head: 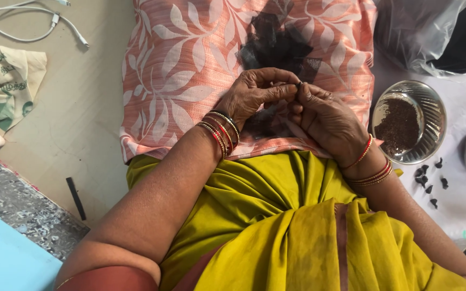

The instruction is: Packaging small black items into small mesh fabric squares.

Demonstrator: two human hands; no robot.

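On the floor, a leaf-print cushion point(190, 70) lies under my hands. Left hand point(254, 94) and right hand point(327, 118) pinch one small dark seed point(299, 84) between fingertips; it looks light, hard, slippery.

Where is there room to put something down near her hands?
Bare floor lies free between the cable, the printed bag and the pink cloth. The white sheet is crowded: steel bowl, black bits, plastic bag. Both hands, left and right, work together over the cloth's dark pile.
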